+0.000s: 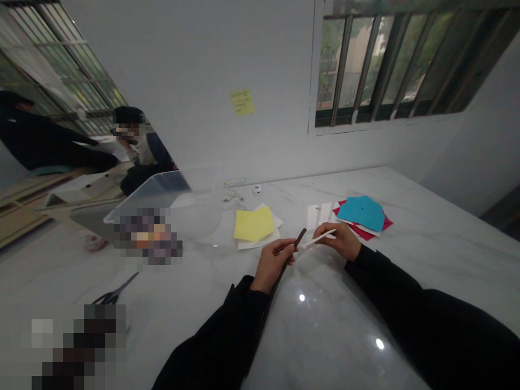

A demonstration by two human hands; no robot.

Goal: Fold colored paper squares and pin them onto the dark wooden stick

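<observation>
My left hand [274, 265] is closed around a narrow dark brown strip [300, 237]. The strip's tip sticks up past my fingers, and its long end runs down along my sleeve. Between the fingers of my right hand [343, 241] is a thin white stick [324, 236], its far end pointing toward the strip. Stick and strip are close together; whether they touch I cannot tell. Just behind my left hand lie yellow paper [254, 223] and white sheets. Blue paper [361, 213] rests on red paper [389, 222] beyond my right hand, beside white paper pieces [319, 215].
Scissors [115, 294] lie on the marble-patterned table [333, 325] at the left, near a clear plastic bin [162, 181]. A small white block [257, 189] and a thin cable [233, 190] sit by the wall. Two people are at the far left; parts there are pixelated.
</observation>
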